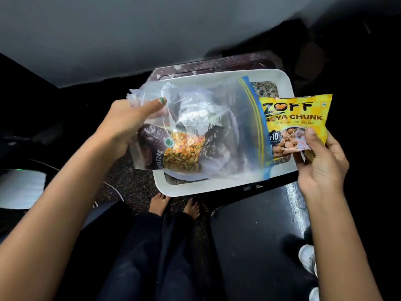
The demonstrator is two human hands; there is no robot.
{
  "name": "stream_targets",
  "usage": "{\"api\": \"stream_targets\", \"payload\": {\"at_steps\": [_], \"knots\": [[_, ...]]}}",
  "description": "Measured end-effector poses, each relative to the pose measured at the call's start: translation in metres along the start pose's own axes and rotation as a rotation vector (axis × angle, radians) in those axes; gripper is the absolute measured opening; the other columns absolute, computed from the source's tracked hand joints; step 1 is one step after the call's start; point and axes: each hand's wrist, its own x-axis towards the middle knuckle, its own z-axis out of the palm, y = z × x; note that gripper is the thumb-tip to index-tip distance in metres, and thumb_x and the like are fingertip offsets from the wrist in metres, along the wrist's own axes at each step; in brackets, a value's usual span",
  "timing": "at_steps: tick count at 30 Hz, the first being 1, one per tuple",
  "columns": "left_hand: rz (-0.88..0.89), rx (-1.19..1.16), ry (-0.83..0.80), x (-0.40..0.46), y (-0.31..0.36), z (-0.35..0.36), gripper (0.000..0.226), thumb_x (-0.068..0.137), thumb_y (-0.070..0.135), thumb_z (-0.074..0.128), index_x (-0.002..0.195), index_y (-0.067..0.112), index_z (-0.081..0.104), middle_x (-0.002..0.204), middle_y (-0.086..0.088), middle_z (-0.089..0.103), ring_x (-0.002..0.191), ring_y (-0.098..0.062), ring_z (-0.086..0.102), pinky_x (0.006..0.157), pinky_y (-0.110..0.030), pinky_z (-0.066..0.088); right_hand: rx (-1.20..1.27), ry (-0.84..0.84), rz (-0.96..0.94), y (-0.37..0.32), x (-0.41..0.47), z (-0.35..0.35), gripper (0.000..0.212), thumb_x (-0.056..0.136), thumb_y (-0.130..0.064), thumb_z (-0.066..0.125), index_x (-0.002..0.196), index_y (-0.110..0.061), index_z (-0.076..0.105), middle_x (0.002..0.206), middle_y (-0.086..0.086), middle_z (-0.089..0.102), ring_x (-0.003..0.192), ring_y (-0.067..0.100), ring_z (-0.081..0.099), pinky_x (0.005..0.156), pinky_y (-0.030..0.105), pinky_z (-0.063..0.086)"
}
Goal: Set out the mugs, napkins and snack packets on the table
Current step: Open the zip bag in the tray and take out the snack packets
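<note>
My left hand [128,124] grips the bottom end of a clear zip bag [217,131] with a blue and yellow seal, held sideways over a white tray [217,187]. Inside the bag lies a dark brown mixture snack packet [173,153] with a window showing coloured bits. My right hand [321,161] holds a yellow soya chunks packet [297,118] by its lower corner, just outside the bag's mouth at the right. No mugs or napkins are visible.
The tray has a woven mat [265,89] in it and rests on a small dark reddish table [217,65]. A black glossy surface [260,235] lies at the lower right. My bare feet [173,206] stand on speckled floor; a white object [20,187] sits at left.
</note>
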Motion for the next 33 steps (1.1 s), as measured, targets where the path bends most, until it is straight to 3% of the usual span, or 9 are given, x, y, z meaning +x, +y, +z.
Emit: {"api": "stream_targets", "payload": {"at_steps": [5, 9, 12, 14, 16, 20, 23, 28, 33], "knots": [[0.11, 0.098, -0.01, -0.003, 0.008, -0.009, 0.019, 0.082, 0.029, 0.071, 0.071, 0.014, 0.07, 0.051, 0.009, 0.068, 0.034, 0.001, 0.054, 0.034, -0.007, 0.034, -0.046, 0.01, -0.045, 0.01, 0.02, 0.011, 0.037, 0.083, -0.01, 0.067, 0.119, -0.007, 0.059, 0.103, 0.008, 0.066, 0.089, 0.02, 0.065, 0.079, 0.036, 0.053], [0.104, 0.132, 0.062, -0.003, 0.002, -0.02, 0.021, 0.078, 0.036, 0.075, 0.069, 0.018, 0.069, 0.062, 0.005, 0.072, 0.051, -0.006, 0.064, 0.048, -0.019, 0.048, -0.166, -0.055, -0.13, 0.016, 0.037, 0.029, 0.043, 0.089, -0.015, 0.062, 0.129, -0.002, 0.052, 0.118, 0.017, 0.063, 0.101, 0.025, 0.065, 0.083, 0.033, 0.055], [0.125, 0.099, 0.162, -0.005, -0.008, -0.025, 0.016, 0.076, 0.035, 0.077, 0.078, 0.02, 0.071, 0.075, 0.004, 0.074, 0.063, -0.009, 0.068, 0.064, -0.028, 0.053, -0.636, -0.017, -0.368, 0.021, 0.042, 0.034, 0.044, 0.091, -0.025, 0.056, 0.132, -0.011, 0.049, 0.124, 0.011, 0.059, 0.103, 0.018, 0.058, 0.08, 0.021, 0.05], [0.146, 0.076, 0.226, -0.007, -0.014, -0.026, 0.013, 0.077, 0.031, 0.077, 0.079, 0.021, 0.07, 0.073, 0.006, 0.072, 0.055, 0.001, 0.064, 0.059, -0.023, 0.051, -0.981, 0.071, -0.61, 0.023, 0.037, 0.03, 0.044, 0.089, -0.026, 0.052, 0.132, -0.018, 0.05, 0.132, 0.006, 0.055, 0.116, 0.024, 0.049, 0.093, 0.033, 0.037], [0.158, 0.063, 0.264, -0.009, -0.02, -0.026, 0.011, 0.078, 0.029, 0.076, 0.078, 0.022, 0.068, 0.069, 0.009, 0.068, 0.045, 0.007, 0.057, 0.046, -0.014, 0.045, -1.071, -0.001, -0.721, 0.027, 0.029, 0.031, 0.041, 0.089, -0.024, 0.048, 0.13, -0.022, 0.053, 0.136, 0.001, 0.053, 0.122, 0.024, 0.043, 0.094, 0.034, 0.03], [0.153, 0.065, 0.271, -0.012, -0.025, -0.025, 0.013, 0.079, 0.029, 0.075, 0.086, 0.019, 0.07, 0.077, 0.007, 0.07, 0.052, 0.006, 0.06, 0.051, -0.013, 0.047, -1.405, -0.335, -0.648, 0.048, 0.025, 0.035, 0.044, 0.096, -0.039, 0.043, 0.14, -0.033, 0.041, 0.156, -0.004, 0.024, 0.142, 0.023, 0.018, 0.109, 0.043, 0.015], [0.135, 0.061, 0.275, -0.011, -0.026, -0.026, 0.022, 0.079, 0.032, 0.076, 0.094, 0.017, 0.072, 0.082, 0.005, 0.072, 0.06, 0.001, 0.065, 0.061, -0.024, 0.049, -1.493, -0.339, -0.559, 0.056, 0.031, 0.044, 0.055, 0.095, -0.05, 0.034, 0.147, -0.038, 0.019, 0.16, -0.004, 0.005, 0.144, 0.026, 0.006, 0.111, 0.051, 0.011], [0.146, 0.086, 0.264, -0.012, -0.03, -0.028, 0.025, 0.079, 0.035, 0.074, 0.097, 0.018, 0.072, 0.083, 0.006, 0.071, 0.052, 0.009, 0.06, 0.047, -0.011, 0.042, -1.52, -0.273, -0.547, 0.059, 0.037, 0.065, 0.066, 0.095, -0.048, 0.035, 0.15, -0.033, 0.001, 0.16, 0.002, -0.006, 0.143, 0.031, 0.005, 0.106, 0.053, 0.016], [0.129, 0.051, 0.273, -0.014, -0.033, -0.026, 0.021, 0.081, 0.03, 0.073, 0.096, 0.016, 0.071, 0.082, 0.005, 0.07, 0.051, 0.009, 0.06, 0.046, -0.008, 0.042, -1.571, -0.341, -0.544, 0.067, 0.032, 0.061, 0.079, 0.092, -0.031, 0.04, 0.148, -0.021, -0.015, 0.157, 0.012, -0.021, 0.145, 0.037, -0.006, 0.112, 0.054, 0.006]]}}
